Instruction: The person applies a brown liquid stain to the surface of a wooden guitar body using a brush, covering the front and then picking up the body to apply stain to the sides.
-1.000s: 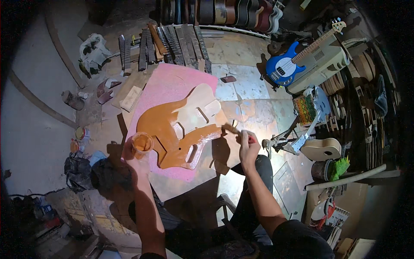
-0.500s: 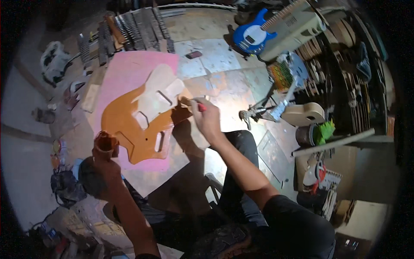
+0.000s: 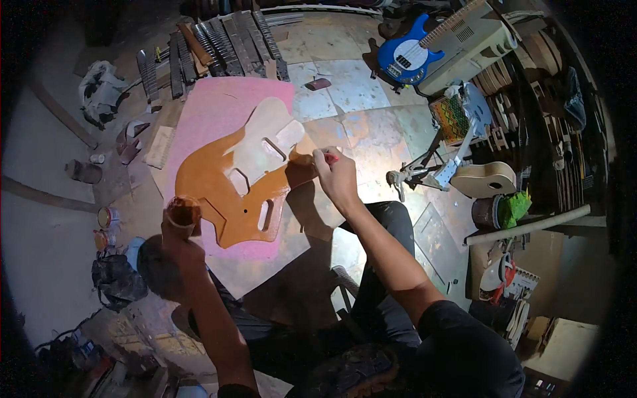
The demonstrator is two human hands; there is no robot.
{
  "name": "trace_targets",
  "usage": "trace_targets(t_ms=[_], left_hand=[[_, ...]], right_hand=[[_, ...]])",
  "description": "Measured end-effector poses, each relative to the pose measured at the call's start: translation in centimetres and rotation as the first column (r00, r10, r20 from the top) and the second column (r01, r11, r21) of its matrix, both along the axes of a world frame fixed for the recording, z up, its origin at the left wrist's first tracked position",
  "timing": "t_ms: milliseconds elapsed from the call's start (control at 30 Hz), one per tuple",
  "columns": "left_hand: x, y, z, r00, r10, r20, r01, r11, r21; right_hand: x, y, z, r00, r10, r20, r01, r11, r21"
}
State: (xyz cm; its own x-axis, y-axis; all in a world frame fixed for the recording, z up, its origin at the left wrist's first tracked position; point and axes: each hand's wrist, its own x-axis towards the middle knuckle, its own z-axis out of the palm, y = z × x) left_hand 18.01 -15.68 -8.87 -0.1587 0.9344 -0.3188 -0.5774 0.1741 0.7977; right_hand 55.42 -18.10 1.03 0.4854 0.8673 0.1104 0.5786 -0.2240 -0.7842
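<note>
A flat electric guitar body (image 3: 202, 172) lies on a pink sheet (image 3: 199, 106). Orange-brown coating covers its left and near parts, while the upper middle is still pale bare wood around cut-out cavities. My left hand (image 3: 180, 244) is closed round a clear cup (image 3: 183, 207) of dark orange-brown liquid, held by the body's near left edge. At the body's right edge, my right hand (image 3: 340, 180) pinches a brush with a red handle (image 3: 330, 158). The brush's tip is in shadow against the edge and hard to make out.
Metal files and rasps (image 3: 232, 43) lie beyond the sheet. A blue bass guitar (image 3: 408, 53) leans at the far right, with a metal stand (image 3: 415, 174) and a small pale guitar body (image 3: 484, 179) nearer. Paint cans (image 3: 106, 217) stand left. A wooden block (image 3: 159, 147) lies beside the sheet.
The whole scene has shifted right in the view. My right hand has turned slightly while staying at the guitar body's right edge. The cup remains in my left hand.
</note>
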Motion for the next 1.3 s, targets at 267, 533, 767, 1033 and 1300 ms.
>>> trace_targets(t_ms=[267, 533, 767, 1033, 1300], left_hand=[[-0.3, -0.5, 1.2, 0.974, -0.072, -0.213, 0.075, 0.997, 0.007], [-0.9, -0.5, -0.6, 0.927, 0.065, -0.369, -0.009, 0.988, 0.153], [-0.9, -0.7, -1.9, 0.766, 0.109, -0.633, 0.089, 0.958, 0.272], [-0.4, -0.4, -2.5, 0.848, 0.171, -0.501, -0.041, 0.965, 0.259], [0.4, 0.0, -0.3, 0.977, 0.184, 0.112, -0.181, 0.983, -0.039]], right_hand=[[0.8, 0.1, 1.7, 0.995, -0.085, -0.052, 0.088, 0.995, 0.052], [3.3, -0.6, 1.1, 0.970, -0.088, 0.225, 0.128, 0.977, -0.171], [1.5, 0.5, 0.4, 0.985, 0.026, 0.169, -0.019, 0.999, -0.042], [1.1, 1.7, 2.5, 0.994, 0.038, 0.103, -0.035, 0.999, -0.035], [2.0, 0.9, 3.2, 0.967, 0.072, 0.246, -0.051, 0.995, -0.090]])
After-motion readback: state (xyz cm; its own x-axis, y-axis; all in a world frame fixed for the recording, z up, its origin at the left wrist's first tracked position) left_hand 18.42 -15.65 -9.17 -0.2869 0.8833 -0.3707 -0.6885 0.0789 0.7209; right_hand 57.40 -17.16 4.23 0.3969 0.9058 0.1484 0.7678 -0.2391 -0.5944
